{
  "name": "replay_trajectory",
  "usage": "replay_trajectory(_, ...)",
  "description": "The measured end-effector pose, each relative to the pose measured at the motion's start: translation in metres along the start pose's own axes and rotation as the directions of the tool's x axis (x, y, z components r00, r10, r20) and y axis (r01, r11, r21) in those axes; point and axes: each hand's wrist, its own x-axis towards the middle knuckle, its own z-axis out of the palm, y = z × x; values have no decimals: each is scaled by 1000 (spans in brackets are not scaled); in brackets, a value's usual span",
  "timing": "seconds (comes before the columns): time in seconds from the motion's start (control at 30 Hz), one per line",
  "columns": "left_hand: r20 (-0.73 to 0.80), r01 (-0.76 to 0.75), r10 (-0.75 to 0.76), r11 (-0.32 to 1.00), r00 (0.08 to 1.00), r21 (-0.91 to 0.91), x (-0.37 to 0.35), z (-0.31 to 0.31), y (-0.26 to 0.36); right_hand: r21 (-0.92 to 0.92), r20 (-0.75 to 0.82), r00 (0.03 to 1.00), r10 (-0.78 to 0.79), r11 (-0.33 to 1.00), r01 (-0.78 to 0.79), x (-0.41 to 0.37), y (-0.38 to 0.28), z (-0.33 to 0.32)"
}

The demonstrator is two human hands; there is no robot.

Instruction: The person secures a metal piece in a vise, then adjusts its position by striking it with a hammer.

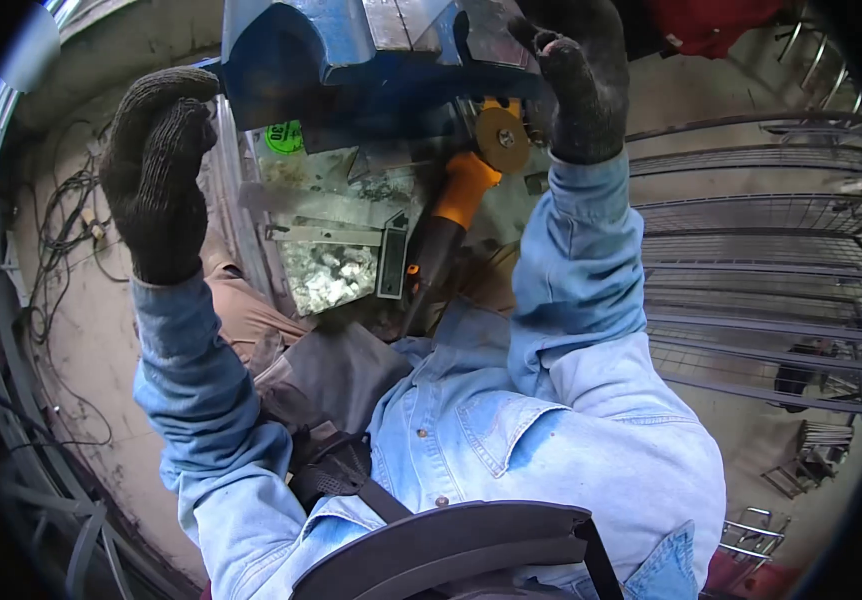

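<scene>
The blue part (351, 88) is at the far side, between the two gloved hands. The left hand (159, 170) curls its fingers by the part's left edge — I cannot tell whether it grips. The right hand (591, 85) is raised at the right edge, thumb bent; its hold cannot be told either. Nearer, between the forearms, lie a grinder (457, 195) — disc end far — and a square (392, 258) on its left.

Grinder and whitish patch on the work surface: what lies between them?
In the head view, the dark arm of an L-shaped square lies between them.
</scene>
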Motion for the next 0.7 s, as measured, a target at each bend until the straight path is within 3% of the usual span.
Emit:
replay_trajectory(0.03,-27,-6,6,1000,1000,-16,1,5,4,-45,-136,990,-40,998,34,-17,4,-8)
replay_trajectory(0.1,-42,28,-29,1000,999,-13,-1,8,5,-284,-56,991,119,950,-131,-66,11,-17)
replay_trajectory(0.17,-74,67,-68,998,995,-20,-1,6,2,-515,-16,995,101,852,-95,-112,32,0)
replay_trajectory(0.23,-83,71,-69,997,994,20,-2,4,2,-624,135,951,279,769,-137,-149,34,25)
replay_trajectory(0.27,-90,87,-83,995,992,44,-2,4,3,-612,139,954,264,781,-127,-152,35,35)
replay_trajectory(0.33,-90,95,-91,994,992,48,-1,6,8,-828,275,884,379,561,17,-155,36,49)
replay_trajectory(0.4,-96,134,-129,990,987,43,0,9,12,-813,236,912,336,582,-4,-152,44,52)
replay_trajectory(0.47,-106,128,-124,991,987,38,0,11,14,-924,234,879,416,377,68,-139,50,58)
replay_trajectory(0.53,-112,167,-160,985,981,52,0,13,16,-915,254,879,403,394,84,-134,46,70)
replay_trajectory(0.6,-119,142,-137,989,983,38,-2,12,14,-943,328,693,642,263,203,-129,39,88)
replay_trajectory(0.63,-121,143,-135,988,983,58,-3,12,15,-938,345,710,614,214,271,-134,46,92)
replay_trajectory(0.7,-133,113,-108,993,985,35,1,14,12,-948,317,724,613,180,262,-139,68,99)
